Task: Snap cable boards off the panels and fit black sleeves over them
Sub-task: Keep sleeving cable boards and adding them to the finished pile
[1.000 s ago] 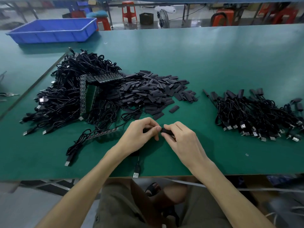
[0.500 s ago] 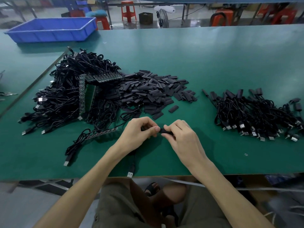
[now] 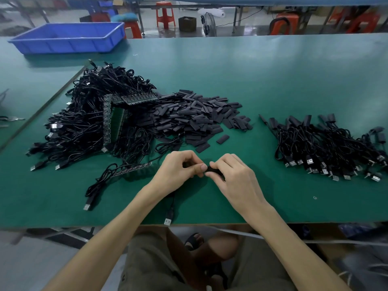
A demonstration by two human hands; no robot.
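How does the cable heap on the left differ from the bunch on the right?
The left heap is larger and tangled, with green panels in it; the right bunch is smaller, plugs lined toward the near edge. The right bunch's far ends wear black sleeves; the left heap shows none fitted. Both are black cables with USB plugs.

Left hand (image 3: pixel 178 171) and right hand (image 3: pixel 235 177) pinch one black sleeve (image 3: pixel 212 170) above the green table (image 3: pixel 294 80).
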